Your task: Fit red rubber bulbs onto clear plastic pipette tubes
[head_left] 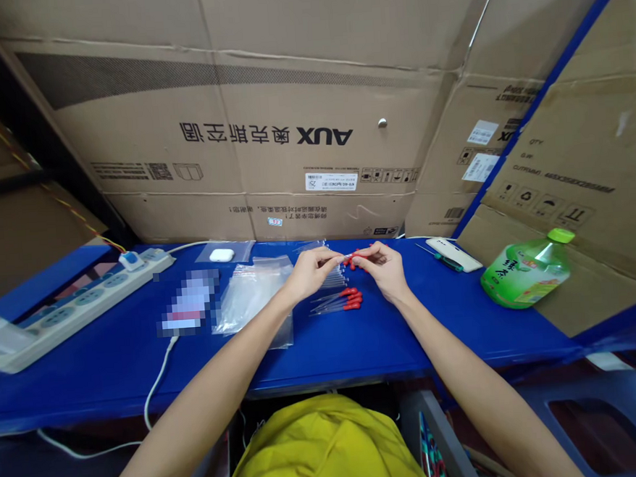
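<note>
My left hand is closed in a pinch on a thin clear dropper tube. Fingers of my right hand pinch a red rubber bulb at the end of that tube, and the two hands almost meet. Below them lie several droppers with clear pointed tubes and red bulbs. A pile of loose clear tubes rests beside and behind my left hand. More red bulbs are partly hidden by my right hand. Clear zip bags lie left of the tubes, partly under my left forearm.
A phone on a white cable and a power strip lie at the left. Behind the bags is a white earbud case. At right are a screwdriver and a green bottle. Cardboard walls the blue table's back.
</note>
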A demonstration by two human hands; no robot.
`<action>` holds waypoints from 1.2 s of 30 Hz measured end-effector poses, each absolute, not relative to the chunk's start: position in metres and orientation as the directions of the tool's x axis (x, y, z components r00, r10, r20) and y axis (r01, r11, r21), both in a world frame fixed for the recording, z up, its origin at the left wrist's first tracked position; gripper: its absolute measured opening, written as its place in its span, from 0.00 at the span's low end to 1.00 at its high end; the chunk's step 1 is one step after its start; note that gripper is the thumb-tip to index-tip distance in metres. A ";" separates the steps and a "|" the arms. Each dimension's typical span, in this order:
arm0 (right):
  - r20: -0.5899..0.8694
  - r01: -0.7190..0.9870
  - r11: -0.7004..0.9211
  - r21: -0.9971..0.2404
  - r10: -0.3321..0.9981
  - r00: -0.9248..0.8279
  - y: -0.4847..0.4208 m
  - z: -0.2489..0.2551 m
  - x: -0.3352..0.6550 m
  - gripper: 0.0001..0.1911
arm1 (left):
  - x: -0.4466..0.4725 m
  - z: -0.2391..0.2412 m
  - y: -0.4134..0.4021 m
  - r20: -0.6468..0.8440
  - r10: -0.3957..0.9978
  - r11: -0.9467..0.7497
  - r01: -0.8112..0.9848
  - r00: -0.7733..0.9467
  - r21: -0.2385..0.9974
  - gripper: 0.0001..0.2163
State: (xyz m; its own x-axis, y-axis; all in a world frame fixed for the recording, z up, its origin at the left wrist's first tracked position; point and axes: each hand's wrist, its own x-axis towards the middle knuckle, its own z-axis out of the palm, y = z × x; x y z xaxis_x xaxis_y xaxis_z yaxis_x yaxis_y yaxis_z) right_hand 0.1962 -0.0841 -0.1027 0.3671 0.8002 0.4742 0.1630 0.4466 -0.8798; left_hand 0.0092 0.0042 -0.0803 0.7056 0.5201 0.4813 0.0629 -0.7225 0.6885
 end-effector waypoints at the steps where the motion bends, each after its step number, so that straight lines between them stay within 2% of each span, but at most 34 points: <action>1: 0.476 0.167 0.447 -0.879 0.796 0.374 -0.084 -0.104 0.196 0.19 | 0.009 -0.080 0.005 0.480 0.516 -0.728 0.068 0.709 0.683 0.16; 15: 0.497 0.222 0.445 -0.868 0.782 0.375 -0.086 -0.113 0.197 0.16 | 0.006 -0.083 0.012 0.541 0.400 -0.832 0.046 0.740 0.553 0.14; 24: 0.552 0.402 0.433 -0.807 0.796 0.249 -0.089 -0.117 0.200 0.15 | 0.000 -0.080 0.010 0.538 0.311 -0.905 0.071 0.783 0.419 0.14; 30: 0.546 0.374 0.440 -0.816 0.799 0.253 -0.088 -0.113 0.202 0.16 | 0.002 -0.077 0.009 0.599 0.340 -0.901 0.070 0.725 0.428 0.16; 36: 0.477 0.280 0.407 -0.869 0.841 0.257 -0.088 -0.107 0.204 0.19 | 0.000 -0.075 0.012 0.610 0.361 -0.897 0.083 0.705 0.434 0.15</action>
